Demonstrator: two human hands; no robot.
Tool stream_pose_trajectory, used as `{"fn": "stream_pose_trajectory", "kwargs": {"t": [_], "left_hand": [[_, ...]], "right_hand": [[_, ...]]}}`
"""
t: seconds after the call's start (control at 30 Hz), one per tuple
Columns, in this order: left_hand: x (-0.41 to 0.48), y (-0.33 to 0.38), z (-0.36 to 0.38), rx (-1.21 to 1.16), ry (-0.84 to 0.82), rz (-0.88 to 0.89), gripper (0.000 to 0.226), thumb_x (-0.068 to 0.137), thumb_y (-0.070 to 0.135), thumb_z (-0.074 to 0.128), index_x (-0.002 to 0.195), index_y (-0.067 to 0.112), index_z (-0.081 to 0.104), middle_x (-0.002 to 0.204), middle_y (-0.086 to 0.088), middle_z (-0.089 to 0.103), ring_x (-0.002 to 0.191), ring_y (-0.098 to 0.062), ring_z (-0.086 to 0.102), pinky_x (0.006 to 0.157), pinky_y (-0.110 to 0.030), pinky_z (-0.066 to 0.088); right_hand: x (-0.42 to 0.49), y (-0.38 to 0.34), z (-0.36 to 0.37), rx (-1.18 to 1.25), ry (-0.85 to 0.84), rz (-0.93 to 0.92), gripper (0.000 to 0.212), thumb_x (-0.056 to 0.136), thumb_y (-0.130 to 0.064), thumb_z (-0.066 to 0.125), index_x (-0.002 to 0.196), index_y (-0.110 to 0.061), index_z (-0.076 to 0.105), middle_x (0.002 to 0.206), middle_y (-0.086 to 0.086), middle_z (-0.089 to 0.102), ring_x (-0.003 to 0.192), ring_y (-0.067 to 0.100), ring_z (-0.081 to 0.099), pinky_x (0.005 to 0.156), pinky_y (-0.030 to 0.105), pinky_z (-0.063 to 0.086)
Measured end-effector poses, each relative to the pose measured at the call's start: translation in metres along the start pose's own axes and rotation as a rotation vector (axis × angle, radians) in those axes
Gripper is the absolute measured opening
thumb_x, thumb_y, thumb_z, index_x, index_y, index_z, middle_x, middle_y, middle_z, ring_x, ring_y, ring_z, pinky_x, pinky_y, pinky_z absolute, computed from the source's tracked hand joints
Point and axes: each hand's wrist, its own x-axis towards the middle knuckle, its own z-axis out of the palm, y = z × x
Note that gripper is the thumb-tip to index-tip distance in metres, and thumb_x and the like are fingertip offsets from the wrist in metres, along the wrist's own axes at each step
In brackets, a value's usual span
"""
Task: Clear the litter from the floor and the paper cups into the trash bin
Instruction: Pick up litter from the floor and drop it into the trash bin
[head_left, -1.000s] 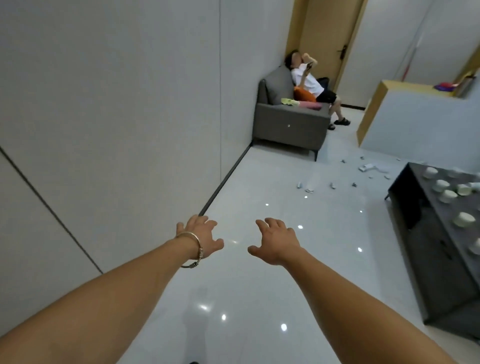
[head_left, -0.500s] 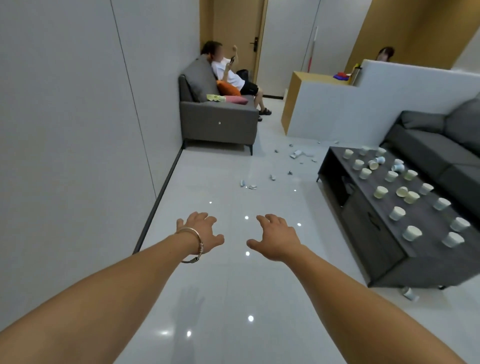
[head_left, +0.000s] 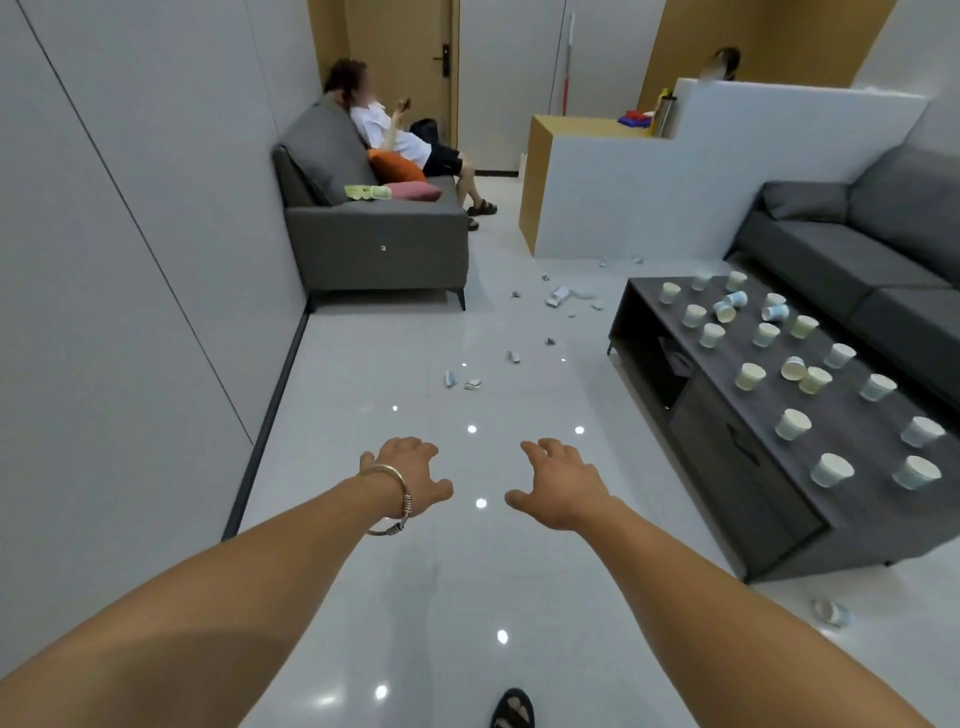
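At far left a dark grey fabric sofa (head_left: 374, 244) stands against the wall, with a seated person (head_left: 400, 140) at its far end. What that person holds is too small to make out.

Nearer us, our left hand (head_left: 410, 470), a silver metal bangle (head_left: 390, 501) on its wrist, hovers palm down over the glossy white tiled floor (head_left: 467, 597). Its fingers are spread and loosely bent, holding nothing.

Beyond it, small white and pale blue paper scraps (head_left: 462, 382) lie strewn on the floor. They form a loose line running away from us and to the right, towards the foot of a white partition wall (head_left: 623, 208). Most are too small for us to tell their shape. The largest flattened white scrap (head_left: 558, 297) lies with its long axis slanting away to the right.

Our right hand (head_left: 563, 480) hangs beside the left, apart from it, equally spread and empty. At the bottom edge a dark sandalled foot (head_left: 513, 709) is cut off.

To the right a long dark wood-grain coffee table (head_left: 727, 483) recedes lengthwise, with white paper cups (head_left: 750, 376) scattered over its top. Most stand on end, though we cannot tell whether mouth or base is up. A few tipped cups (head_left: 724, 310) lie on their sides near the far end.

A crushed pale blue paper cup (head_left: 831, 612), blurred, lies on the floor just by the table's near corner. A second dark grey sofa (head_left: 857, 270) behind the table is cut off by the right edge.
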Motion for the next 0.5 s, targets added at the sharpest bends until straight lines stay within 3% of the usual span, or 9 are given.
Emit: {"fn": "stream_pose_trajectory", "kwargs": {"t": [0.27,0.5], "left_hand": [[0.126,0.012,-0.069,-0.032,0.064,-0.087,0.067,0.087,0.053,0.046,0.145,0.024,0.03,0.153,0.003,0.026,0.141,-0.02,0.021,0.112,-0.045,0.023],[0.227,0.012,-0.085,-0.025,-0.016,-0.12,0.066,0.087,0.053,0.046,0.145,0.025,0.031,0.152,0.003,0.029,0.14,-0.02,0.023,0.111,-0.045,0.025]], "right_hand": [[0.134,0.039,-0.063,0.024,0.01,-0.054,0.08,0.091,-0.056,0.051,0.154,-0.022,0.016,0.159,0.005,0.018,0.143,0.028,0.022,0.11,0.046,0.029],[0.235,0.068,-0.084,-0.001,-0.067,-0.036,0.081,0.091,-0.056,0.051,0.154,-0.023,0.014,0.16,0.003,0.016,0.143,0.028,0.022,0.11,0.045,0.03]]}}
